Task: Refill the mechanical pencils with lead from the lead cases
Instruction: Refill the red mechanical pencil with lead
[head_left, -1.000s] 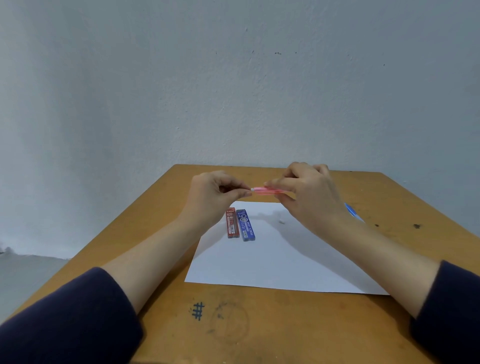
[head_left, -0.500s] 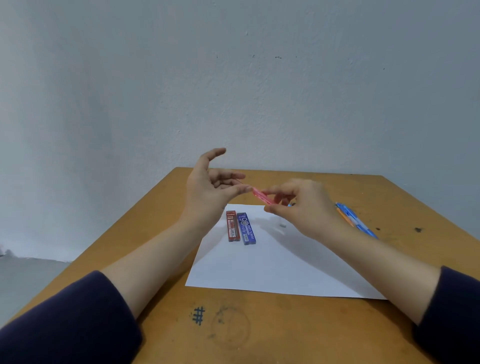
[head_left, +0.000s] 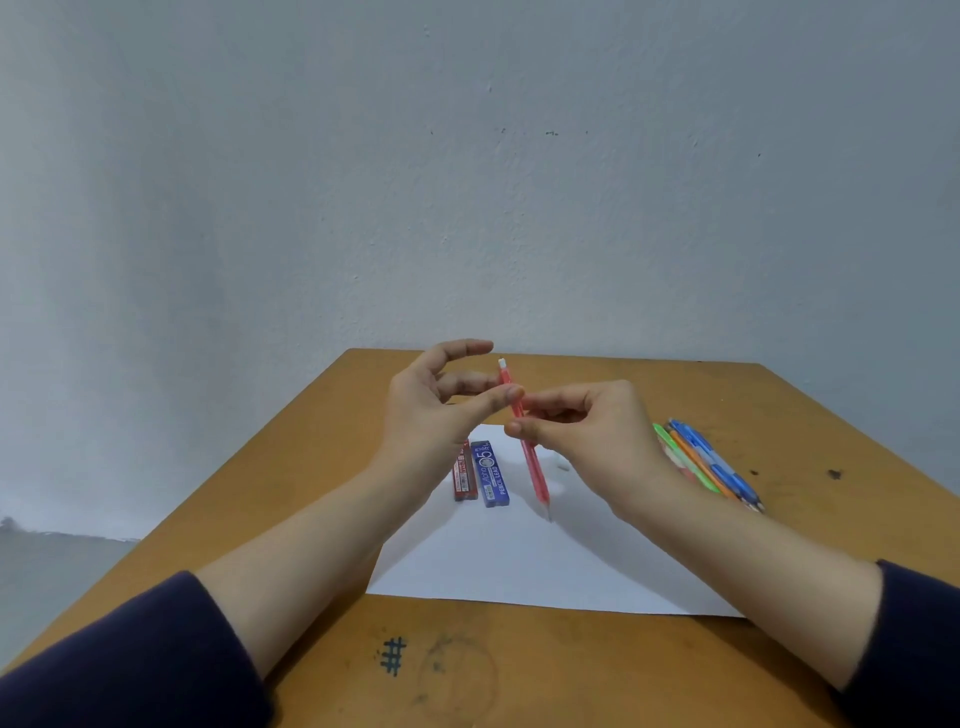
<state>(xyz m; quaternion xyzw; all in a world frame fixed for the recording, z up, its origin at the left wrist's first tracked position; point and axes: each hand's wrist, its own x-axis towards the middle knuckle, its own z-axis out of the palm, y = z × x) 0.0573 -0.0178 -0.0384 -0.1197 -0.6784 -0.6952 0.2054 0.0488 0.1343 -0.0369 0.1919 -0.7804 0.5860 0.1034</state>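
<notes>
1 pencil, red: near upright over paper, tip down; right hand pinched mid-shaft, left hand pinched just above.

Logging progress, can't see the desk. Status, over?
Right hand pinches pink pencil mid-barrel, eraser end up. Left hand thumb touches it higher up. Lead cases lie on paper, untouched. Nothing in the way.

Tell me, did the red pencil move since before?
Yes. The red pencil swung from lying level to nearly upright, its tip now pointing down at the paper, right of the blue lead case.
</notes>
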